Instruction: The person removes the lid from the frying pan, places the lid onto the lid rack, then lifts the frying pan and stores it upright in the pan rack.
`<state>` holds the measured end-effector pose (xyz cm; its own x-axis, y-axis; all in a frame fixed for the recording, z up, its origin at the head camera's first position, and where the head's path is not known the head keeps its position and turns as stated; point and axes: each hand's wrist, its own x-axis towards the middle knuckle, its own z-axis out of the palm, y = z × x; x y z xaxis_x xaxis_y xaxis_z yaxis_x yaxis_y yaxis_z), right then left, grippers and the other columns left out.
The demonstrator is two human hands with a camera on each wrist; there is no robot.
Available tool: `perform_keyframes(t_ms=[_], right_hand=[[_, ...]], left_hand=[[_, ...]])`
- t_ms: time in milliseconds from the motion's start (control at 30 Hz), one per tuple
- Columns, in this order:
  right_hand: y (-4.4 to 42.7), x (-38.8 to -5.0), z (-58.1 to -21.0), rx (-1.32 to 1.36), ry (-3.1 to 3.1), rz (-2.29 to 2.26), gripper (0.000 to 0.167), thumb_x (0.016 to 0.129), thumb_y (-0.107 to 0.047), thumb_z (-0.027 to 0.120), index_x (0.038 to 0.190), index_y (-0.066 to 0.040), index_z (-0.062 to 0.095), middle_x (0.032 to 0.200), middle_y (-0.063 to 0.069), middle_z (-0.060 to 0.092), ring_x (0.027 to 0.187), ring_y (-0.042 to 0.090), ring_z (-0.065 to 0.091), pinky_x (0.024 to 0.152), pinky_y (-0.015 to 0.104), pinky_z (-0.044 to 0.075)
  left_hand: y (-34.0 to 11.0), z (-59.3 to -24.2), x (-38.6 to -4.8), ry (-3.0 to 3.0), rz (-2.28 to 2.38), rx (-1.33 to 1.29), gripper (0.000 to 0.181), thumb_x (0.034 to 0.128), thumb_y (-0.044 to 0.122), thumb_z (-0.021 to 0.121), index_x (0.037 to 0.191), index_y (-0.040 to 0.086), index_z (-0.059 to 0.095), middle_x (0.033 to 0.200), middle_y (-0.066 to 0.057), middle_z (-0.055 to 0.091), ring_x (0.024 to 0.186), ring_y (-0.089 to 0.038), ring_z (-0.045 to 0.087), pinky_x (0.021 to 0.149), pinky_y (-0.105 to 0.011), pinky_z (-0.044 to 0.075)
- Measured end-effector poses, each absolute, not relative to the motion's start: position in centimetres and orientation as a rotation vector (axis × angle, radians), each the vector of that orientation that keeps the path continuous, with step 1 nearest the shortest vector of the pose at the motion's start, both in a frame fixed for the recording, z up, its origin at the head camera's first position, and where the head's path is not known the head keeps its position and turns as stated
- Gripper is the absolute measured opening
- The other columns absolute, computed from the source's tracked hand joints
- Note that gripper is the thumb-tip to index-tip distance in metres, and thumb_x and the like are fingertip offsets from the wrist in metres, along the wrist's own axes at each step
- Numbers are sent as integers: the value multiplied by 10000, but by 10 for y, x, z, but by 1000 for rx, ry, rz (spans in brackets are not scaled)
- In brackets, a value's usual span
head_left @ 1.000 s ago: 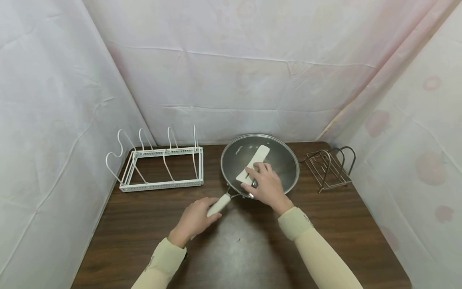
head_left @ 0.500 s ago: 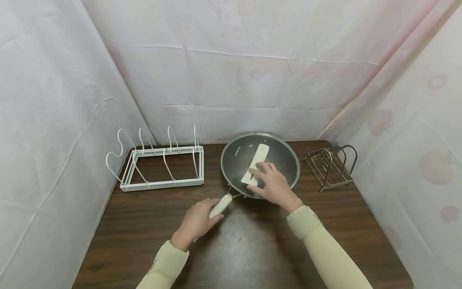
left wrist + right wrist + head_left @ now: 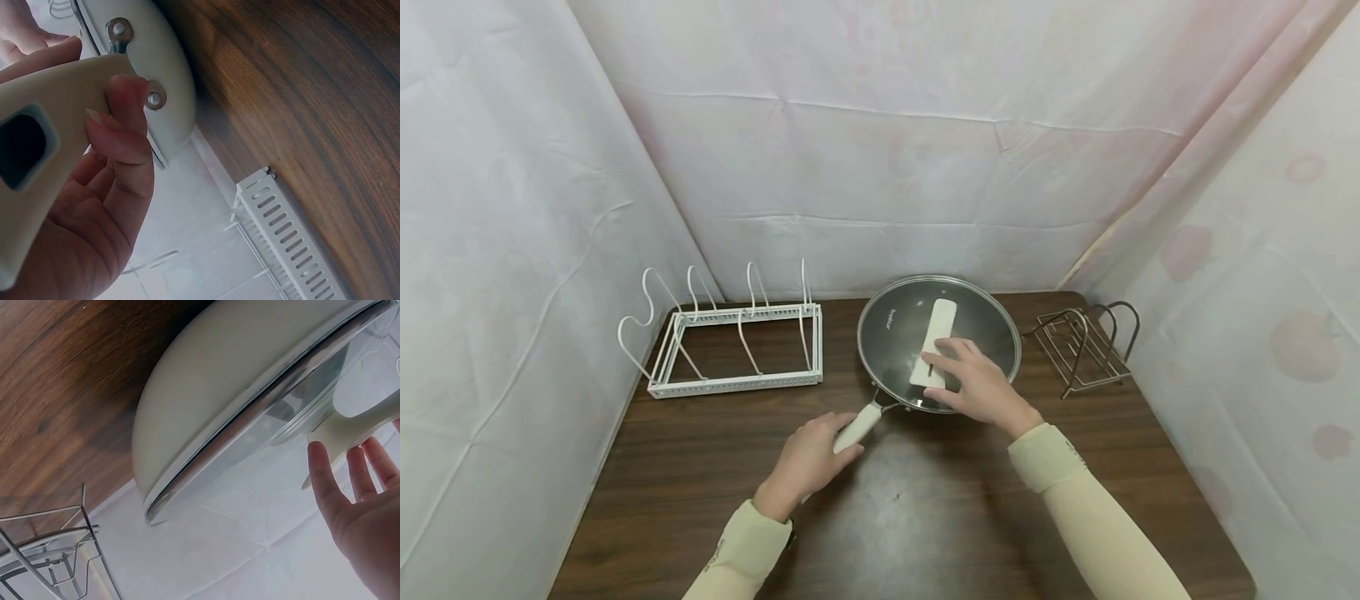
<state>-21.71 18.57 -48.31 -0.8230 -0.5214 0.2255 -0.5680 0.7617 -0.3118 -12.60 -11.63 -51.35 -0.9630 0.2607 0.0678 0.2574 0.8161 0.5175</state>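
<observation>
A pan (image 3: pixel 194 394) shaped like a wok, with a cream outside, stands on the table at centre back. Over it lies a glass lid (image 3: pixel 895 350) with a metal rim and a long cream handle (image 3: pixel 943 321). My left hand (image 3: pixel 808 458) grips the pan's cream handle (image 3: pixel 859 427); in the left wrist view, its fingers (image 3: pixel 128 134) curl beside this handle, which has a hole in its end. The fingers of my right hand (image 3: pixel 981 385) hold the near part of the lid handle. Its fingertips (image 3: pixel 319 456) touch the handle's underside in the right wrist view.
A white rack (image 3: pixel 737 383) with upright wire dividers stands left of the pan. A smaller dark wire rack (image 3: pixel 1093 387) is close on the right. Pale cloth curtains (image 3: pixel 880 167) enclose the brown wooden table (image 3: pixel 715 442) at the back and sides.
The lid has turned counterclockwise as seen from above, its handle now pointing more toward me. My right hand has shifted slightly right along with it. My left hand stays on the pan handle.
</observation>
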Motion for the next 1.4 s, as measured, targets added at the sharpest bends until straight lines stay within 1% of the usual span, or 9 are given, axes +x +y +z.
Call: perform_keyframes(t_ms=[167,200,300,400,433,633,867,1100,1400], right_hand=[[191,-217,-481,902,-2845,583,606,926,-481,742,1465,-247,594,1547,93,491,1410,310,474,1005,577,528],[192,-217,-481,907,-2850,587,606,928,-480,740,1468,-250,590,1552,94,486,1370,306,500,1002,579,527],[196,-216,-480,924,-2861,598,603,933,-459,741,1474,-245,583,1567,103,472,1357,305,509,1033,589,508],[200,-216,-479,941,-2864,629,595,935,-422,749,1474,-230,584,1579,115,465,1383,316,501,1067,603,487],[201,-216,-479,946,-2864,636,594,936,-413,750,1474,-225,584,1584,117,463,1428,323,472,1088,604,476],[210,-217,-478,979,-2882,677,597,950,-391,740,1493,-220,562,1621,99,423,1492,310,416,1155,580,429],[224,-219,-479,1042,-2885,723,593,965,-342,729,1514,-226,537,1646,69,399,1515,301,398,1173,654,349],[235,-224,-479,1133,-2827,747,602,934,-232,767,1493,-155,558,1630,120,426,1496,363,419,1176,630,365],[238,-224,-477,1140,-2860,792,599,952,-242,748,1509,-166,540,1656,97,389,1514,358,394,1177,603,390]], left_hand=[[-116,-513,-126,2981,846,422,479,878,324,823,1311,162,699,1060,-26,738,804,-146,637,650,-346,506],[-116,-513,-126,2981,845,421,478,878,324,823,1311,162,699,1056,-24,737,802,-145,635,649,-344,505],[-116,-513,-126,2985,843,422,475,876,323,825,1307,163,702,1046,-17,735,797,-141,631,647,-341,502],[-116,-513,-126,2985,843,420,472,876,322,824,1304,164,703,1041,-15,733,793,-138,626,650,-341,501],[-116,-513,-126,2984,843,420,471,876,321,823,1304,163,703,1039,-15,732,792,-138,624,649,-342,500],[-116,-512,-126,2986,844,420,470,879,313,823,1306,159,702,1054,-25,735,802,-146,637,652,-351,507],[-116,-512,-125,2991,846,422,477,881,320,822,1310,151,700,1090,-42,741,826,-155,654,667,-361,518],[-115,-512,-126,2987,843,419,478,881,319,823,1309,147,699,1100,-54,743,829,-165,657,673,-367,521],[-115,-512,-125,2990,850,418,483,876,311,827,1309,139,700,1080,-54,741,814,-163,650,662,-366,518]])
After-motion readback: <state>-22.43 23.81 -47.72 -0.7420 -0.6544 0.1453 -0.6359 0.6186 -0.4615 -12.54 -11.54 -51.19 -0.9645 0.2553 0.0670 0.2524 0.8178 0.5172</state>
